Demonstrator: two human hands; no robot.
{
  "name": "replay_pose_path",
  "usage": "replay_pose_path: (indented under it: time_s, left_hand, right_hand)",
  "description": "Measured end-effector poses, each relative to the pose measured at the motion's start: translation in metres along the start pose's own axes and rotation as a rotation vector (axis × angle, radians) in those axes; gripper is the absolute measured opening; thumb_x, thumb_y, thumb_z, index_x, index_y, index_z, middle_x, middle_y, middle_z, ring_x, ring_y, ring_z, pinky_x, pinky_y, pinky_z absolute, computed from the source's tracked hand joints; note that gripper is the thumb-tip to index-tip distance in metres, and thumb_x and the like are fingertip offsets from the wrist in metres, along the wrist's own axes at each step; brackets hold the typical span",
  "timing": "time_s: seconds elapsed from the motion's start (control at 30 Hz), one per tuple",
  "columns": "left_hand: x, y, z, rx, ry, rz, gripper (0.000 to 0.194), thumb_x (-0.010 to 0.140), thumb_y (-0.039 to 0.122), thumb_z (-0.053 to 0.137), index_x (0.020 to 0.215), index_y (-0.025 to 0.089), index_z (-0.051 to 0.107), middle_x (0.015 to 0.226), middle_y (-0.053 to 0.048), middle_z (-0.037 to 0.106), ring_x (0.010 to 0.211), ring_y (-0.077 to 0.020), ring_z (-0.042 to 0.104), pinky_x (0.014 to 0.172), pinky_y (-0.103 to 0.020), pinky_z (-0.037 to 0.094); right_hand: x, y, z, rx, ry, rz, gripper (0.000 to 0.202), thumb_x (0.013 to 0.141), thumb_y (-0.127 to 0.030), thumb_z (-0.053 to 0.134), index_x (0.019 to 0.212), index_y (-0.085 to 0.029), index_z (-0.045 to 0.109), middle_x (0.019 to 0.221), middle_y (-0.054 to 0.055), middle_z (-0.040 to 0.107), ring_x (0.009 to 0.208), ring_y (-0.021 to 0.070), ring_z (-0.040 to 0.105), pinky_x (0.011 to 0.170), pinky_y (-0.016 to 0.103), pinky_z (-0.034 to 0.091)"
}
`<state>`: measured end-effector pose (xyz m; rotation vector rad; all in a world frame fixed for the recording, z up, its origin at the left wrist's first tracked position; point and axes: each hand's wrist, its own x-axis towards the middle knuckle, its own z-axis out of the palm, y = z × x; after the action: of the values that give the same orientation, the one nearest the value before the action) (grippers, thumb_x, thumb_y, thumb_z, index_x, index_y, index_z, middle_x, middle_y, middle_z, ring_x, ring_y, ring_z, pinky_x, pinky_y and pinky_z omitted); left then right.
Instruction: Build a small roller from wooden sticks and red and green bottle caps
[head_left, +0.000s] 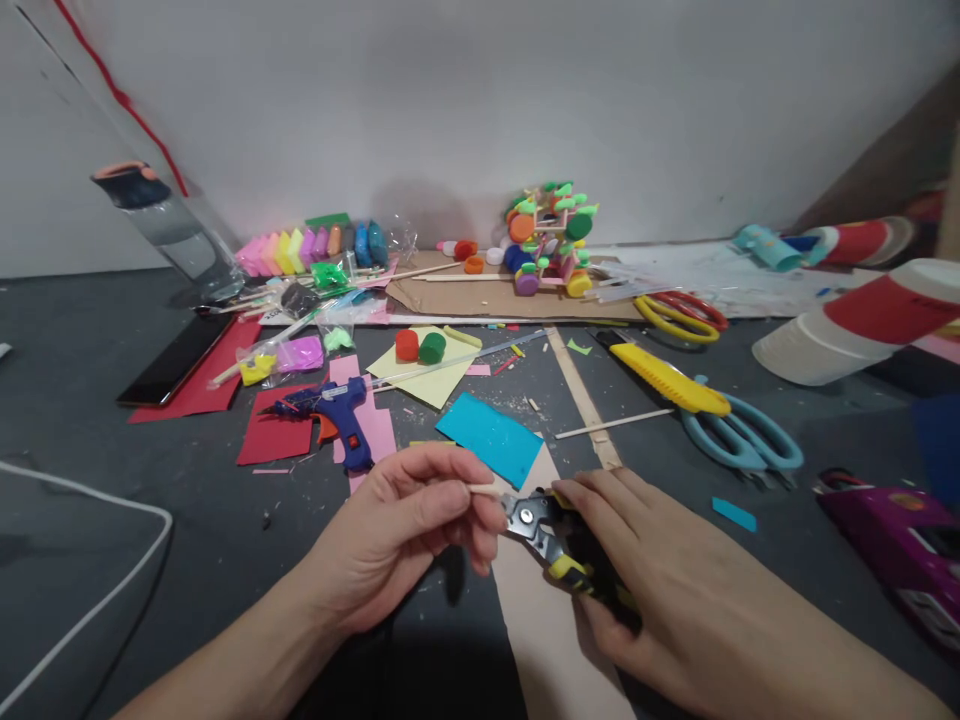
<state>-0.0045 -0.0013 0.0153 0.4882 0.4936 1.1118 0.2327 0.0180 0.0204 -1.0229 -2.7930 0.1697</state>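
Observation:
My left hand [431,525] is closed, pinching a thin pale wooden stick [484,490] between thumb and fingers. The stick's right end meets the jaws of a pair of pliers [529,518] with black and yellow handles. Around those handles my right hand [637,560] is wrapped, fingers above and thumb below. Whether the jaws are closed on the stick is too small to tell. Just beyond the hands lies a blue paper rectangle [491,437], and a beige cardboard strip [544,610] runs beneath the pliers.
A purple glue gun [341,410] lies left of centre. At right are a yellow utility knife [667,375], blue-handled scissors [739,435] and stacked cups [840,320]. Behind stands a colourful model [551,240] of sticks and caps. A water bottle [169,230] stands at back left.

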Motion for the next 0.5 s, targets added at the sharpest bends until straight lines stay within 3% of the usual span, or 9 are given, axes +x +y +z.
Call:
replay_pose_path:
  time_s: [0.13,0.27,0.5]
  left_hand:
    - [0.0005,0.0033,0.0022,-0.018,-0.016,0.058,0.005,0.083,0.011,0.077,0.082,0.015,0.074,0.078,0.0,0.075,0.064,-0.0075,0.07,0.06,-0.016,0.058]
    - [0.001,0.0044,0.0022,-0.055,-0.032,0.084,0.007,0.083,0.012,0.078,0.081,0.016,0.073,0.075,0.001,0.075,0.059,-0.0069,0.069,0.054,-0.014,0.057]
    - [-0.0001,-0.0026,-0.0021,-0.076,-0.039,0.059,0.005,0.089,0.019,0.074,0.09,0.014,0.075,0.072,0.0,0.077,0.057,-0.0084,0.071,0.055,-0.017,0.06]
  right_hand:
    - [0.0018,0.0013,-0.0026,0.057,0.069,0.066,0.054,0.075,-0.017,0.051,0.129,-0.015,0.048,0.108,0.016,0.065,0.098,0.0321,0.068,0.076,0.045,0.059]
    - [0.0034,0.0073,-0.005,0.066,0.186,0.16,0.054,0.08,-0.026,0.052,0.133,-0.018,0.044,0.116,0.017,0.064,0.104,0.0353,0.067,0.08,0.048,0.06]
    - [-0.0006,0.0048,-0.0068,0.31,0.283,0.198,0.065,0.077,-0.026,0.058,0.14,-0.026,0.04,0.127,0.01,0.061,0.111,0.0268,0.067,0.093,0.035,0.059]
